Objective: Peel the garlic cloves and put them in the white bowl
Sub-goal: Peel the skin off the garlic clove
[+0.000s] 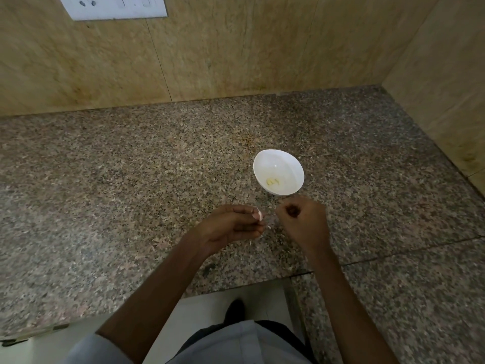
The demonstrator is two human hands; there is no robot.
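Note:
The white bowl (286,166) stands on the speckled granite counter (131,179), just beyond my hands. Pale peeled garlic pieces (273,182) lie at its bottom. My left hand (231,227) pinches a garlic clove (259,215) at its fingertips, with whitish skin on the clove. A little to the right, my right hand (304,222) is curled into a loose fist, fingertips pinched together beside the clove; whether a strip of skin sits between them is too small to tell. Both hands hover above the counter in front of the bowl.
Small flakes of garlic skin (269,227) lie on the counter under my hands. Beige stone walls (210,48) close off the back and right side. A white switch plate (112,6) is on the back wall. The counter's front edge has a step near my body.

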